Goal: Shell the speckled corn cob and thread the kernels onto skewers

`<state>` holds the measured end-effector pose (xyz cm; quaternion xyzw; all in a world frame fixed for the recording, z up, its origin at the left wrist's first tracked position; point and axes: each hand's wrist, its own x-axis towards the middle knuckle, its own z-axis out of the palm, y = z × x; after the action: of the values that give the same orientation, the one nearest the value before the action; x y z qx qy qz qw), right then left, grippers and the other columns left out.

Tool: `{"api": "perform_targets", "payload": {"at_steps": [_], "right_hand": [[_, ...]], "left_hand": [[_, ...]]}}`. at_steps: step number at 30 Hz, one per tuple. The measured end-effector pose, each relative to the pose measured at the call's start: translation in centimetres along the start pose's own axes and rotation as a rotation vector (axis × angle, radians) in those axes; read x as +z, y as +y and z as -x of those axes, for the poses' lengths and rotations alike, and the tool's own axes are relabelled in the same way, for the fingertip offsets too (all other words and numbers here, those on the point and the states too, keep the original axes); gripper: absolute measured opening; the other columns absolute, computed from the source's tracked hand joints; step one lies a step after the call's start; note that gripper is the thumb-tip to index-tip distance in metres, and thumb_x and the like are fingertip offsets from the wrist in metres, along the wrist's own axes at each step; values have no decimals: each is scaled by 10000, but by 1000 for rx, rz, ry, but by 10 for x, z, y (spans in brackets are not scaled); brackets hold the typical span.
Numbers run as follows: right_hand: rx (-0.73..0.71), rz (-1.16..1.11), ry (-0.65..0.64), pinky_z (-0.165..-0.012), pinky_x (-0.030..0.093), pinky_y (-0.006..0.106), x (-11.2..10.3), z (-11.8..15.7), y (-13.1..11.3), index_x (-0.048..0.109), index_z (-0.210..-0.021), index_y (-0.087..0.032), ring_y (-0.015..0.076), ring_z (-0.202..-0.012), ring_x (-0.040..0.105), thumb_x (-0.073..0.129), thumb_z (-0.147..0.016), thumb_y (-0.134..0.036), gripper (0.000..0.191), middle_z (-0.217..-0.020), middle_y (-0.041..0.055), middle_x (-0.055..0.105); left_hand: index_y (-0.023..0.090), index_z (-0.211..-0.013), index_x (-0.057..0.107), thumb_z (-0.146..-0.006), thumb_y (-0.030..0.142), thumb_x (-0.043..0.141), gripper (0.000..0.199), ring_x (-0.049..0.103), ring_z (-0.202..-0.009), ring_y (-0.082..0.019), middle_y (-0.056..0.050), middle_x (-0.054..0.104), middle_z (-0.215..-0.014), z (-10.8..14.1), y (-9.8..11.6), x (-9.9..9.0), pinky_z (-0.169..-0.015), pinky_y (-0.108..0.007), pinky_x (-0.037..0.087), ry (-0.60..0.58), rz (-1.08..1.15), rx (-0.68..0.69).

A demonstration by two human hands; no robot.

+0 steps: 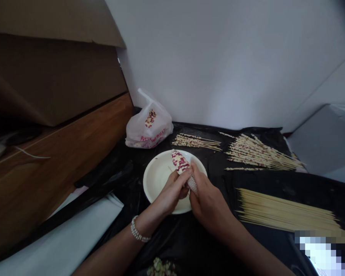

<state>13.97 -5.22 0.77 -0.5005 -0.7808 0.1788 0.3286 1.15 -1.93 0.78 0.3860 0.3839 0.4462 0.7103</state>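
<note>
An ear of corn (180, 161) with purple and cream kernels is held at a tilt over a white bowl (153, 191). Its upper end still carries kernels, while the lower part is a bare, pale cob. My left hand (174, 189) wraps around the ear's middle, thumb pressed along the kernels. From the right, my right hand (205, 193) is closed on the bare lower end. A thin stick tip (170, 168) pokes out beside my left fingers; the rest of it is hidden. A beaded bracelet (138, 231) circles my left wrist.
Behind the bowl stands a white plastic bag (149, 132) with kernels inside. Kernel-threaded skewers lie in a small bundle (192, 142) and a larger pile (255, 151). Bare bamboo skewers (287, 211) lie at right. Several kernels (161, 267) sit at the front edge.
</note>
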Motion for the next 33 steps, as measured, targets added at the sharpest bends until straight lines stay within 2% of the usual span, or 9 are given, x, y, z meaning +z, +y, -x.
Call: {"api": "perform_targets", "payload": {"at_steps": [5, 10, 14, 18, 22, 24, 27, 30, 33], "right_hand": [[-5, -29, -13, -1049, 467, 617, 1, 0, 2, 243, -1551, -33, 393, -1360, 486, 417, -826, -65, 747, -1380, 289, 554], [-7, -181, 28, -1095, 449, 536, -1, -3, 10, 283, -1544, -71, 326, -1351, 512, 440, -855, -95, 707, -1444, 243, 535], [88, -332, -12, -1122, 421, 503, -9, -7, 10, 340, -1524, -119, 286, -1343, 524, 475, -860, -124, 678, -1468, 191, 533], [200, -482, -62, -1100, 435, 517, -16, -9, 6, 376, -1503, -156, 301, -1334, 523, 537, -852, -179, 672, -1441, 163, 564], [223, -590, -98, -970, 535, 458, -20, -10, 1, 385, -1497, -227, 280, -1198, 609, 593, -858, -230, 672, -1391, 128, 598], [292, -682, -162, -765, 597, 380, -22, -11, 2, 320, -1533, -245, 228, -923, 693, 604, -896, -317, 701, -1236, 117, 664], [417, -881, -257, -495, 527, 279, -26, -15, 6, 214, -1567, -225, 141, -552, 615, 519, -965, -495, 727, -898, 39, 675], [442, -951, -257, -492, 514, 266, -28, -23, 8, 270, -1539, -216, 139, -531, 610, 486, -981, -542, 681, -772, 0, 646], [398, -926, -275, -524, 523, 267, -28, -33, 7, 439, -1436, -217, 136, -558, 614, 510, -976, -533, 563, -776, 6, 652]], "left_hand": [[204, -701, 420, -798, 458, 658, 361, 219, -420, -40, 90, 333, -508, 0, -1, 2, -438, -239, 105, 56, -15, -19], [185, -664, 459, -753, 348, 573, 217, 224, -388, -33, 71, 386, -497, 0, -1, 0, -428, -226, 118, -20, 50, 21], [174, -678, 488, -686, 263, 584, 131, 229, -367, -24, 70, 424, -499, 1, 3, -2, -414, -211, 138, -48, 108, 1], [168, -737, 504, -777, 405, 624, 269, 235, -374, -18, 50, 476, -544, -2, 6, -6, -397, -195, 145, -29, 219, -30], [171, -762, 493, -847, 567, 600, 419, 198, -374, -13, 58, 455, -528, -5, 6, -7, -388, -187, 103, 66, 229, -4], [166, -768, 498, -846, 588, 612, 444, 201, -375, -9, 63, 445, -527, -5, 5, -5, -391, -188, 94, 81, 179, 23], [164, -788, 512, -839, 601, 627, 455, 257, -384, -13, 60, 459, -551, -2, 4, -2, -397, -188, 120, 81, 110, 88], [169, -787, 503, -838, 604, 630, 456, 324, -405, -26, 55, 469, -566, -1, 5, -1, -407, -186, 153, 83, 82, 121], [173, -816, 503, -851, 599, 617, 442, 348, -409, -34, 51, 487, -578, -1, 5, -3, -412, -193, 170, 88, 82, 138]]}}
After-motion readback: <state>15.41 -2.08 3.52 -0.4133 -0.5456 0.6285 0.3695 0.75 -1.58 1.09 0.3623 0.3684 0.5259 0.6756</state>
